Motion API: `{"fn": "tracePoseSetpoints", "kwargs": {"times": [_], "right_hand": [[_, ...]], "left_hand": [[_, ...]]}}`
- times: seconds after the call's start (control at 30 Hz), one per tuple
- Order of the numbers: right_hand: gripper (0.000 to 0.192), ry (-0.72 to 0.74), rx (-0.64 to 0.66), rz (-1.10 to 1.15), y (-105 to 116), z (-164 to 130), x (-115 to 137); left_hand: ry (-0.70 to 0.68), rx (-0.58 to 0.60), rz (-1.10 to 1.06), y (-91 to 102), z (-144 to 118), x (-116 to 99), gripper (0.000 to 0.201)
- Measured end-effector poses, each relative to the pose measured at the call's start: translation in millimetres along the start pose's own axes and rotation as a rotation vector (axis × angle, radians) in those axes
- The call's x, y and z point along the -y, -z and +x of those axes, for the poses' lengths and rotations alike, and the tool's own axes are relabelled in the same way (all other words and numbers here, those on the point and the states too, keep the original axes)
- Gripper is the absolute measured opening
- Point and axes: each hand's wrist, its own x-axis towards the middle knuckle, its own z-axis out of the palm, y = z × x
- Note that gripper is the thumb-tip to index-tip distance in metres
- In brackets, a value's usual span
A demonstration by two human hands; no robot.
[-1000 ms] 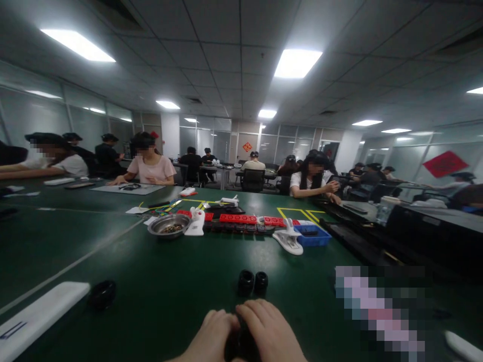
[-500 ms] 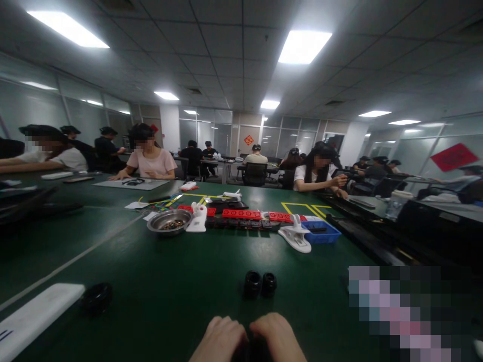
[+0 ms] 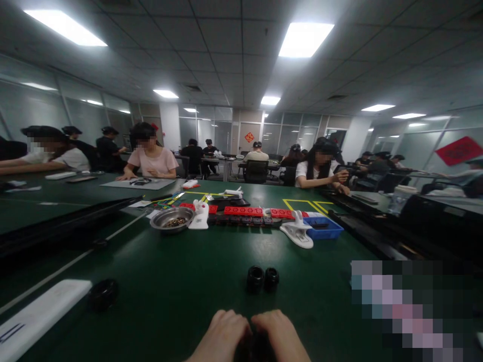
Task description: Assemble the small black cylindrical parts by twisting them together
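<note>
At the bottom edge my left hand (image 3: pixel 225 332) and my right hand (image 3: pixel 279 332) are side by side, backs up and fingers curled downward. Both close around a dark, glossy black part (image 3: pixel 261 346) that shows only in the gap between them; its shape is mostly hidden. Just beyond the hands, two short black ring-like cylinders (image 3: pixel 255 279) stand upright, one smaller than the other. Another black ring (image 3: pixel 103 294) lies to the left, against the end of a long white flat piece (image 3: pixel 49 317).
Farther up the green table (image 3: pixel 181 271) are a metal bowl (image 3: pixel 160 219) of small parts, white clamps (image 3: pixel 298 232), a row of red blocks (image 3: pixel 243 212) and a blue tray (image 3: pixel 328 233). Long black panels (image 3: pixel 56 221) lie left and right. Several people sit around.
A long black panel at the left has come lower and farther across the table. The view has shifted slightly. My hands have stayed nearly in place, still curled together.
</note>
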Motion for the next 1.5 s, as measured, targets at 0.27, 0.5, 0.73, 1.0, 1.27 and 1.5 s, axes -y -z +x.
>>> {"fn": "tracePoseSetpoints", "kwargs": {"times": [0.27, 0.5, 0.73, 1.0, 1.27, 1.5], "right_hand": [[0.051, 0.075, -0.005, 0.221, 11.5, -1.7, 14.4], [0.039, 0.133, 0.05, 0.219, 17.2, -0.9, 20.7], [0.057, 0.2, -0.063, 0.128, 12.9, -1.4, 14.4], [0.055, 0.191, 0.036, 0.196, 19.9, -2.9, 28.2], [0.047, 0.004, -0.054, 0.031, 16.2, -5.6, 32.0], [0.049, 0.286, -0.065, 0.069, 23.4, -5.4, 42.6]], "left_hand": [[0.003, -0.005, 0.027, 3.7, -3.2, -5.8, 0.034], [-0.007, -0.023, 0.004, 2.5, -6.1, -6.4, 0.035], [0.024, -0.036, 0.013, 5.9, -9.0, -11.6, 0.038], [0.008, -0.078, 0.022, -2.1, -9.5, -4.6, 0.048], [0.003, -0.108, 0.078, -0.5, -9.5, -10.1, 0.038], [-0.016, -0.081, 0.04, 3.3, -11.8, -15.3, 0.038]]}}
